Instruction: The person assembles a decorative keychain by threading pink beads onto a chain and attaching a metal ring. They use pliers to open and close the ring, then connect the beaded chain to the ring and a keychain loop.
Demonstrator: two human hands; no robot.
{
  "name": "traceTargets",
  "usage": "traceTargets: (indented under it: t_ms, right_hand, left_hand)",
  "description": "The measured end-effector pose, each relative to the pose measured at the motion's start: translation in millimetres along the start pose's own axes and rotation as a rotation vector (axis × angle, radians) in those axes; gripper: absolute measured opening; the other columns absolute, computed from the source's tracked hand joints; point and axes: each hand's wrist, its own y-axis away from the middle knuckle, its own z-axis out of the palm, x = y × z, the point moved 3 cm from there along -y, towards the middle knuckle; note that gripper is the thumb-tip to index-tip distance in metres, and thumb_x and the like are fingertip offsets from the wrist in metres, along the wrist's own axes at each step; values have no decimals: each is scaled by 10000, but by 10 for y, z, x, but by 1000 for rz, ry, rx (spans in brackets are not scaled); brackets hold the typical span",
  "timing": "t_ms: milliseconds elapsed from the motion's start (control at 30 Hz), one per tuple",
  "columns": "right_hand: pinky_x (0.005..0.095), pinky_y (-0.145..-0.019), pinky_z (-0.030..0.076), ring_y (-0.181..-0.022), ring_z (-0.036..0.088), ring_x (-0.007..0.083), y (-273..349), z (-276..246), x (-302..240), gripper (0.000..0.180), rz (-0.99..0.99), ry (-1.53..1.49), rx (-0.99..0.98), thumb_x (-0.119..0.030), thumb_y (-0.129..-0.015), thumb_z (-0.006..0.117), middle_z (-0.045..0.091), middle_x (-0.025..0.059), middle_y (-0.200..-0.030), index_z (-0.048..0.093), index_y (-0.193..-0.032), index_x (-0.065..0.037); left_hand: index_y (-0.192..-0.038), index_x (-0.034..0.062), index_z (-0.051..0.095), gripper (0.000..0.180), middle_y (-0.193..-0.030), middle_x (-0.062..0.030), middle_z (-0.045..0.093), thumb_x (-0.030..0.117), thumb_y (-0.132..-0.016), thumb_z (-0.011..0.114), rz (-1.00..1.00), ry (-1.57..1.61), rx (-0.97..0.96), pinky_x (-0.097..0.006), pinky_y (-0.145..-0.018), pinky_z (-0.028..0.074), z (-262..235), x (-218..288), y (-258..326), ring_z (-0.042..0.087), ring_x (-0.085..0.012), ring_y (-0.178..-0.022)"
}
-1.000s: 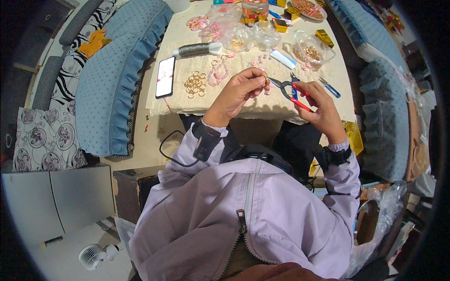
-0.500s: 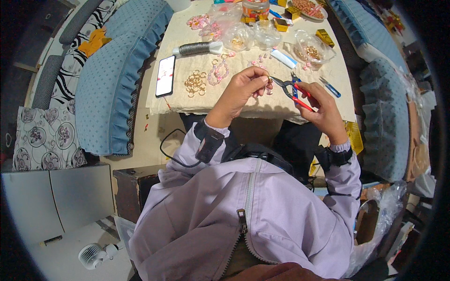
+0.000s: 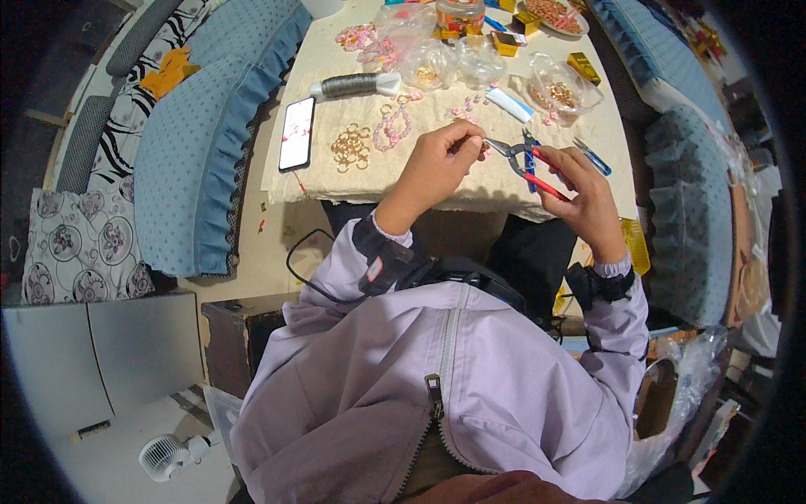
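Observation:
Over the table's near side, my right hand (image 3: 579, 195) grips red-handled pliers (image 3: 518, 160), whose grey jaws point left. My left hand (image 3: 438, 168) is closed in a pinch just left of the jaw tips; a small gold-coloured piece shows at its fingertips, too small to name. The pliers' tip reaches close to that piece; whether they touch I cannot tell. Left of my left hand lie a pile of gold rings (image 3: 350, 149) and a pink beaded bracelet (image 3: 391, 126). Beneath the pliers, a blue-handled tool (image 3: 530, 155) rests partly hidden on the cloth.
A phone (image 3: 296, 134) lies at the table's left edge, near a spool of grey cord (image 3: 348, 86). Bags of beads and findings (image 3: 558, 88), a white-blue tube (image 3: 509, 105) and a jar (image 3: 459, 15) stand farther back. Blue-handled tweezers (image 3: 593, 158) lie at right. Padded seats (image 3: 206, 160) flank the table.
My left hand has turned slightly, its back now facing up more and its fingers bunched closer. The pliers have stayed nearly in place, with my right hand shifted very slightly.

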Motion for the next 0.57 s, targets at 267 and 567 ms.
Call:
traceTargets:
  t_ms: [267,567]
  right_hand:
    - [337,-750,536,-914,660,252,27,1,6,542,-25,20,16,-70,-699,724,627,125,-1024,616,-1230,-77]
    - [349,-765,539,-930,664,267,28,-25,-2,560,-143,157,97,-74,-693,739,639,133,-1057,619,-1240,-82]
  left_hand:
    - [-912,41,612,183,-699,-141,592,198,-942,523,95,-293,14,-363,-579,449,2,86,21,592,-262,-611]
    - [-923,51,594,195,-723,-191,588,231,-937,518,65,-311,2,-416,-606,447,24,97,23,612,-353,-682]
